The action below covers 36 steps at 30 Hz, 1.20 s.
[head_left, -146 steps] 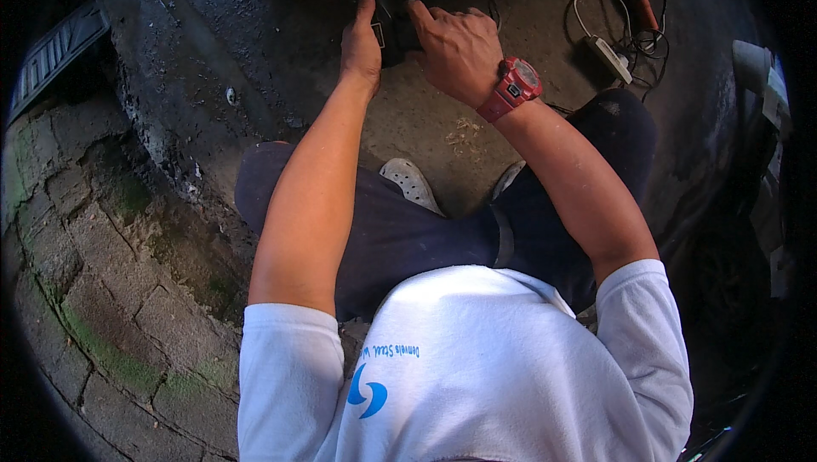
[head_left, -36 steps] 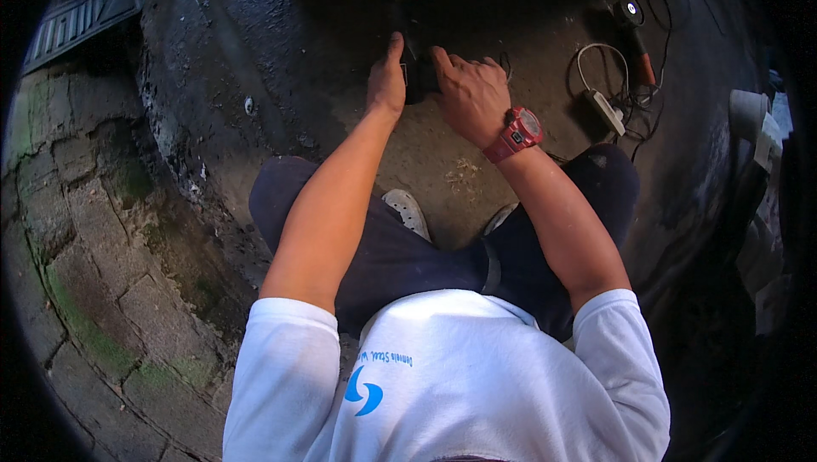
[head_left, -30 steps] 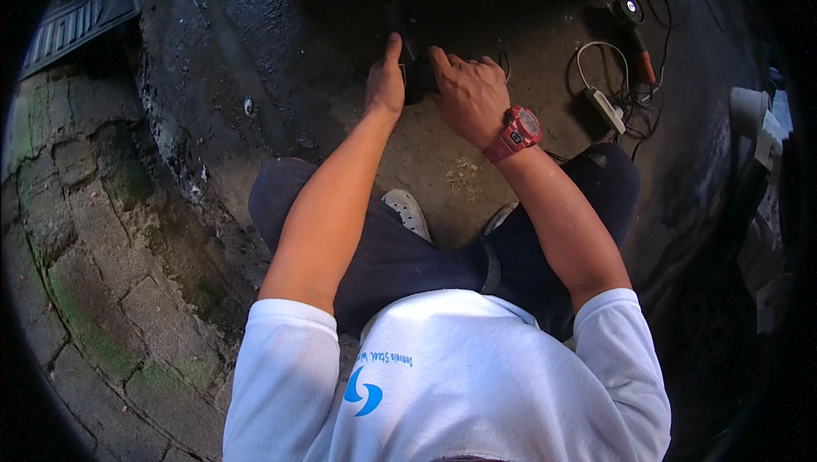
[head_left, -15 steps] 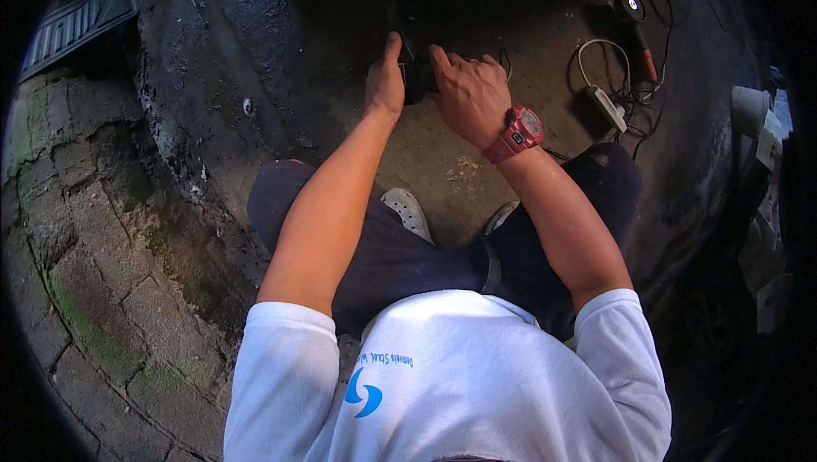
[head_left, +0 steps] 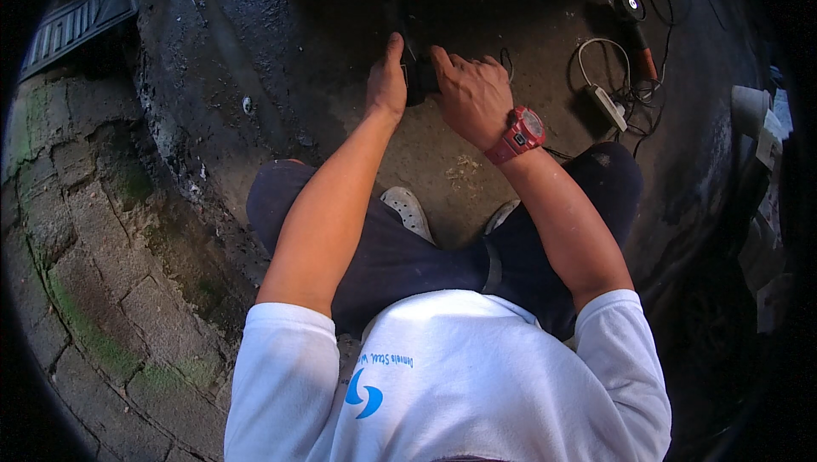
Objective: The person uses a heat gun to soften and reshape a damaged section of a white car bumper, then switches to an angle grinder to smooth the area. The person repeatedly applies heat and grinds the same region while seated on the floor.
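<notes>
Both hands unmoved over last second: left hand [head_left: 385, 83] and right hand [head_left: 471, 96] clasp small dark object [head_left: 419, 86], probably power tool; work static. Power strip [head_left: 606, 106] well right of grip.

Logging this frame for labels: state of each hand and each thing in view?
left hand: on the dark object, grip unclear
right hand: fingers curled over it
dark object: between both hands, mostly hidden
red watch: on right wrist
white power strip: on ground, cable looped
</notes>
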Each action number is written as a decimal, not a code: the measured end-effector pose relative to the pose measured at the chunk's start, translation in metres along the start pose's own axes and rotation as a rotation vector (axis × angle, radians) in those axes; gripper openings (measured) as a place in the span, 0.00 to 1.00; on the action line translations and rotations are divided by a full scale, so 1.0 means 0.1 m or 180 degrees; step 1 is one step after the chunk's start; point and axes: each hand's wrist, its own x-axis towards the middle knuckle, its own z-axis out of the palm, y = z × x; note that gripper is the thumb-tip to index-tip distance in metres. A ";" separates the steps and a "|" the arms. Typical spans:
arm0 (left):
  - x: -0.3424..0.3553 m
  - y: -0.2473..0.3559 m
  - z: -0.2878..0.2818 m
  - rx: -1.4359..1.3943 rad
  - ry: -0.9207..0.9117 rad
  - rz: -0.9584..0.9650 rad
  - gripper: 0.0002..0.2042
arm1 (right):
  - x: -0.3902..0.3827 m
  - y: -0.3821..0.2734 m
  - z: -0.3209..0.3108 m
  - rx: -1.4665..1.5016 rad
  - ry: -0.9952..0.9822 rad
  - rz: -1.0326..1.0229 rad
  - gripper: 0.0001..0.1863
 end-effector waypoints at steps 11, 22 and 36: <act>0.01 -0.05 0.16 0.0864 -0.1214 0.0045 0.53 | -0.30 0.19 -0.21 -0.0132 -0.0522 0.0881 0.32; -0.01 -0.19 1.18 0.2258 -0.2579 0.0676 0.35 | -1.74 0.76 -2.69 -0.1249 0.0254 0.2815 0.29; 0.13 -0.19 0.98 0.3954 -0.3034 0.1177 0.25 | -3.75 0.98 -3.26 -0.2313 0.0934 0.4128 0.36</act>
